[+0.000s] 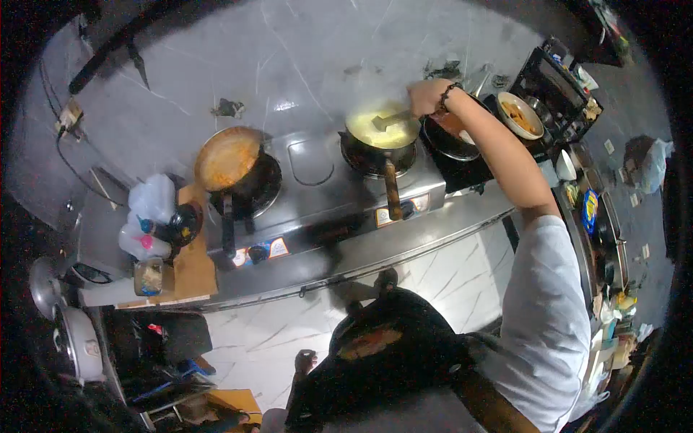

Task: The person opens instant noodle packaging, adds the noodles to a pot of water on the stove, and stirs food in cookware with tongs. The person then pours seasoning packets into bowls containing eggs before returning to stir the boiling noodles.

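My right hand (427, 97), with a dark bracelet at the wrist, is closed around the handle of a spatula (392, 120). The spatula's flat blade dips into pale yellow, steaming food in a pan (368, 143) on the right burner. Toward me points that pan's wooden handle (392, 189). What looks like my left hand (306, 360) hangs low beside my dark apron (390, 317), in shadow; its fingers are too dark to make out. On the left burner sits another pan (200, 162) of orange-brown food, tilted on its stand.
Right of the stove are a dark pan (449, 148) with reddish contents and a white bowl (538, 115) of orange-brown pieces. Plastic containers (151, 198) and cardboard (195, 263) lie on the left counter. A rice cooker (79, 343) stands at far left; a black rack (552, 90) at back right.
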The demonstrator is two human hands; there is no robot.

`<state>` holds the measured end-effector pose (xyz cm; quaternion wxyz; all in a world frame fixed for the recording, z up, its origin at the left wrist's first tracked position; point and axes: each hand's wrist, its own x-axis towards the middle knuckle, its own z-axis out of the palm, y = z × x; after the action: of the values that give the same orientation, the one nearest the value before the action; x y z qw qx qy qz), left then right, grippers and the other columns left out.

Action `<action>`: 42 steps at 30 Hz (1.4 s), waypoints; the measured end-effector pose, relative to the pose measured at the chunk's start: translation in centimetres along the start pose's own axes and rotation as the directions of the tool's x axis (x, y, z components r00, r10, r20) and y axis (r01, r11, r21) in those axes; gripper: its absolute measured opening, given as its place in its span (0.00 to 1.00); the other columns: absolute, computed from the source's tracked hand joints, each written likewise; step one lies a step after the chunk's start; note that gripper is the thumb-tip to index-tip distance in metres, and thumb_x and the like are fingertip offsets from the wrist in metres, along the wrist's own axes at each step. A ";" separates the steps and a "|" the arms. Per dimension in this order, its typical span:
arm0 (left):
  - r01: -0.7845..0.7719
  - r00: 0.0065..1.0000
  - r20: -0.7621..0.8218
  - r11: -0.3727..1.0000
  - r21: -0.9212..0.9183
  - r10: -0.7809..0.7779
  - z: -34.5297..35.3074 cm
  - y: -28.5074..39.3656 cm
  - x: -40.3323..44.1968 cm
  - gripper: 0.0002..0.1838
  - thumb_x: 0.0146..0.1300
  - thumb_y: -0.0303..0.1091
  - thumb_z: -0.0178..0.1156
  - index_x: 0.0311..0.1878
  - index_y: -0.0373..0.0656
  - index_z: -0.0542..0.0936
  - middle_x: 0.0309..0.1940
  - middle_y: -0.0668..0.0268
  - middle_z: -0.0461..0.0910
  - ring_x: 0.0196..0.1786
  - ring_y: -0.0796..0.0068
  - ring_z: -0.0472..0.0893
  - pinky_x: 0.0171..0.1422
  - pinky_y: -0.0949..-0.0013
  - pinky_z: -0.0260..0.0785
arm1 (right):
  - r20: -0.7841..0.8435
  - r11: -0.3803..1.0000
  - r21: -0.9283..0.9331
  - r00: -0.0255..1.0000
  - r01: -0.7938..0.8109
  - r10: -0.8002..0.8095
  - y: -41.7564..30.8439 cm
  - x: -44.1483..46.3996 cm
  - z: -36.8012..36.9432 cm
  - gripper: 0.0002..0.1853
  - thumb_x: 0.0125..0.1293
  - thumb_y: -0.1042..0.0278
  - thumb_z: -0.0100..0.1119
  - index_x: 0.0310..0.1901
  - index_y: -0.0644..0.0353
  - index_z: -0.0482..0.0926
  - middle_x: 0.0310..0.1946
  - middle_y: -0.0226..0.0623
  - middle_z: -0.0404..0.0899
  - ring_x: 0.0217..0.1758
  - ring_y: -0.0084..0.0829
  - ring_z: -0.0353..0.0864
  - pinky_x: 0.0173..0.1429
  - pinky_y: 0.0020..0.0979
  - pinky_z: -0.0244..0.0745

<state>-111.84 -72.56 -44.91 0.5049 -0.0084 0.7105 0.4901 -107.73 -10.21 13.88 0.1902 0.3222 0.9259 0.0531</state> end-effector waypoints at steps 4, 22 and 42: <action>0.082 0.997 -0.009 0.996 -0.021 -0.083 0.6 0.3 0.1 0.09 0.56 0.36 0.63 0.35 0.44 0.75 0.24 0.61 0.79 0.23 0.72 0.78 0.24 0.69 0.70 | 0.114 0.943 0.301 0.987 -0.142 0.112 4.6 0.1 2.7 0.17 0.48 0.55 0.58 0.27 0.63 0.81 0.20 0.41 0.80 0.20 0.35 0.78 0.30 0.37 0.73; -0.128 0.991 -0.046 0.988 -0.092 0.124 0.0 3.2 -1.5 0.07 0.57 0.30 0.60 0.36 0.42 0.73 0.24 0.60 0.79 0.24 0.69 0.79 0.23 0.70 0.71 | -0.045 0.993 -0.057 0.993 0.106 -0.109 3.8 -1.0 2.2 0.21 0.50 0.51 0.57 0.23 0.67 0.80 0.22 0.49 0.80 0.27 0.43 0.80 0.33 0.40 0.74; 0.032 0.999 -0.039 0.999 0.001 -0.032 -1.9 2.8 1.3 0.10 0.54 0.34 0.63 0.36 0.43 0.73 0.22 0.58 0.79 0.16 0.67 0.76 0.17 0.66 0.68 | -0.278 0.987 0.112 0.957 0.114 -0.079 9.2 -4.8 1.4 0.17 0.51 0.56 0.57 0.34 0.61 0.82 0.22 0.49 0.78 0.26 0.42 0.79 0.33 0.39 0.73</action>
<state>-115.24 -71.78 -43.89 0.4987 -0.0288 0.7203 0.4813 -98.48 -5.97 16.14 0.0424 0.2778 0.9593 0.0286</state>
